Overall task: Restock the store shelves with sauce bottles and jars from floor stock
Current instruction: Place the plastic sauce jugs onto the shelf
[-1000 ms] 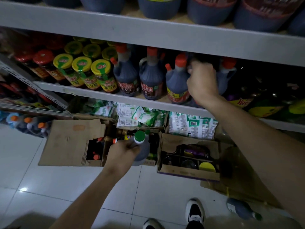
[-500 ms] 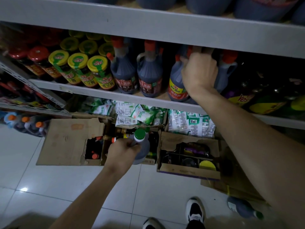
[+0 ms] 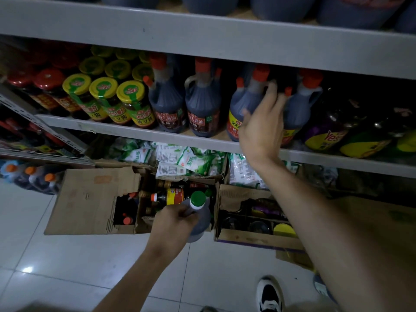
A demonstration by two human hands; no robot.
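My left hand (image 3: pixel 174 224) grips a green-capped dark bottle (image 3: pixel 198 216) by its neck, low over the open cardboard boxes (image 3: pixel 90 199) on the floor. My right hand (image 3: pixel 262 126) is up at the middle shelf (image 3: pixel 135 131) with fingers spread and relaxed, in front of a red-capped soy sauce jug (image 3: pixel 244 102); its fingertips reach between that jug and the jug to the right (image 3: pixel 301 102). Whether the fingers touch a jug is unclear. Two more red-capped jugs (image 3: pixel 166 102) stand to the left.
Yellow-lidded jars (image 3: pixel 132 102) and red-lidded jars (image 3: pixel 48 86) fill the shelf's left part. White-green packets (image 3: pixel 186 158) lie on the lowest shelf. A second box (image 3: pixel 254 221) holds dark bottles and a yellow lid. My shoe (image 3: pixel 270 296) stands on the white tiles.
My right hand has let go of the soy sauce jug's neck, dropped a little and opened its fingers. The left hand keeps its hold on the green-capped bottle.
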